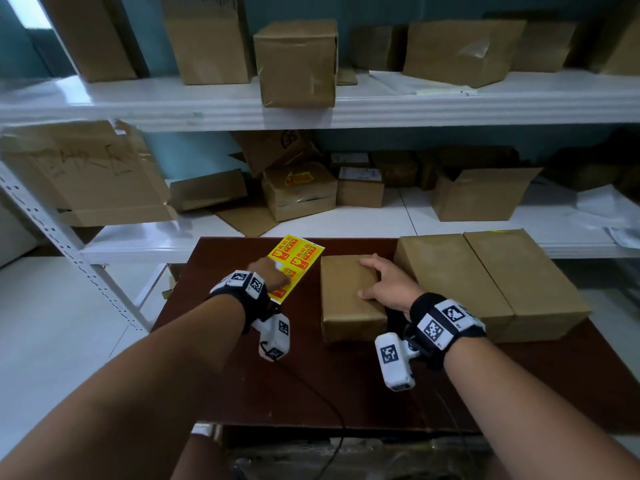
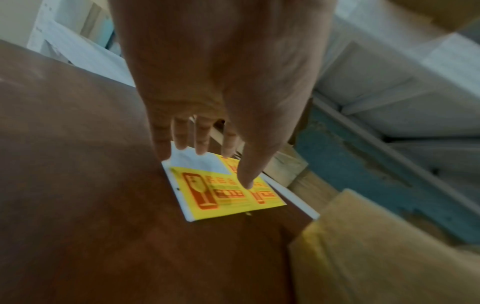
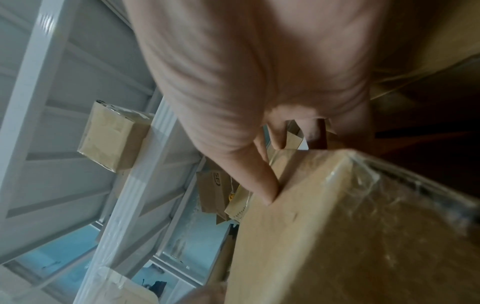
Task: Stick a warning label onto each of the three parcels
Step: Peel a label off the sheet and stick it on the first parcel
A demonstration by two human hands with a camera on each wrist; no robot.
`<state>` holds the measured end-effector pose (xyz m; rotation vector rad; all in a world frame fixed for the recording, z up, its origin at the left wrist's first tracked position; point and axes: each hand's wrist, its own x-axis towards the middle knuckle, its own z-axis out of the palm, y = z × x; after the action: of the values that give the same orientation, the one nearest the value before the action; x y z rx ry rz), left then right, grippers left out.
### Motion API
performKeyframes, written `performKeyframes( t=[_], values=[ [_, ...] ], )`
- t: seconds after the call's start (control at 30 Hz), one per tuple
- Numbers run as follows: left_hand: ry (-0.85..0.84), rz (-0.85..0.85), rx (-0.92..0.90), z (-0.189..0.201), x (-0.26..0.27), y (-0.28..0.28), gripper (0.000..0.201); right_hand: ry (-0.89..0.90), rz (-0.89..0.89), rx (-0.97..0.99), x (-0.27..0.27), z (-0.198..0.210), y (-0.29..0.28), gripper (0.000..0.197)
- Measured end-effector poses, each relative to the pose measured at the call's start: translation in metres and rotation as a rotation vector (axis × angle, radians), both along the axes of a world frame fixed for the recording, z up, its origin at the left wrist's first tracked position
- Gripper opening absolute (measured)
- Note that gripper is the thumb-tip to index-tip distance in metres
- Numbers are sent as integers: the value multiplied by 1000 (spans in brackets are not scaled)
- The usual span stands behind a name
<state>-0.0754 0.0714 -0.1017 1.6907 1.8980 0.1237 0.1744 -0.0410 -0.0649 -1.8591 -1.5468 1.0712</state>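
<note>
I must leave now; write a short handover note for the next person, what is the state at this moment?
Left hand: open, fingers over the yellow warning label sheet on the dark brown table.
Right hand: grip on the small brown cardboard parcel.
Two larger brown cardboard parcels lie to its right.
Done: no label visible on any parcel.
Left: label all three.

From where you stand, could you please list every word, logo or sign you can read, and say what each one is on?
"SF": logo on a tilted carton on the lower shelf, also seen in the right wrist view.
Wine-glass fragile sign: on the yellow label sheet; its text is too blurred to read.
Yellow sticker on a shelf box: unreadable.
White shipping labels: too small.
</note>
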Motion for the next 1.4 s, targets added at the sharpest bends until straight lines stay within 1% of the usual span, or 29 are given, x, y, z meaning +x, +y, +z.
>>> performKeyframes(
  t=[0.07, 0.13, 0.2, 0.27, 0.33, 0.4, 0.5, 0.57, 0.7, 0.83, 0.9, 0.97, 1.03, 1.1, 1.13, 1.17, 1.3, 1.33, 1.37, 1.4],
  values=[
    [185, 74, -40, -8, -13, 5, 92, 8, 7, 7, -1, -1, 2, 77],
    [317, 116, -47, -14, -17, 6, 101, 15, 13, 14, -2, -2, 4, 78],
    [370, 137, -27, -16, -14, 7, 102, 21, 18, 23, -2, -4, 5, 79],
    [332, 152, -12, -19, -11, 12, 100, 27, 24, 24, -2, -6, 6, 79],
    [213, 134, -32, -19, -11, 18, 95, 34, 23, 24, -2, -8, 6, 79],
    [83, 102, -47, -18, -13, 20, 81, 36, 26, 21, -3, -7, 5, 80],
    [-69, 76, 6, -16, -15, 15, 57, 35, 30, 14, -6, -5, 2, 81],
    [-228, 109, 48, -12, -15, 10, 49, 35, 40, -1, -8, -3, -1, 81],
    [-524, 179, 159, 11, -14, -4, 49, 16, 33, -15, -16, 3, -14, 83],
    [-768, 183, 193, 47, -7, -20, 48, 10, 14, -46, -24, 9, -30, 86],
    [-901, 176, 175, 64, 0, -31, 50, 12, 31, -60, -25, 14, -36, 80],
    [-1022, 142, 138, 80, 8, -43, 52, 54, 1, -30, -23, 21, -39, 66],
    [-1122, 94, 101, 91, 16, -54, 51, 109, -88, 60, -20, 25, -38, 58],
    [-1185, 57, 73, 95, 22, -63, 51, 226, -173, 143, -18, 27, -34, 59],
    [-1207, 48, 65, 95, 24, -66, 51, 320, -205, 153, -17, 27, -32, 59],
    [-1216, 41, 61, 93, 27, -70, 52, 437, -224, 146, -17, 27, -30, 54],
    [-1186, 14, 75, 73, 34, -72, 59, 992, -294, 68, -10, 23, -24, 27],
    [-1175, 3, 82, 68, 34, -70, 59, 1086, -321, 64, -7, 21, -22, 20],
    [-1166, -8, 92, 65, 34, -69, 59, 1138, -357, 66, -4, 17, -18, 14],
    [-1162, -19, 101, 63, 34, -67, 59, 1149, -387, 77, -2, 15, -16, 11]
  ],
)
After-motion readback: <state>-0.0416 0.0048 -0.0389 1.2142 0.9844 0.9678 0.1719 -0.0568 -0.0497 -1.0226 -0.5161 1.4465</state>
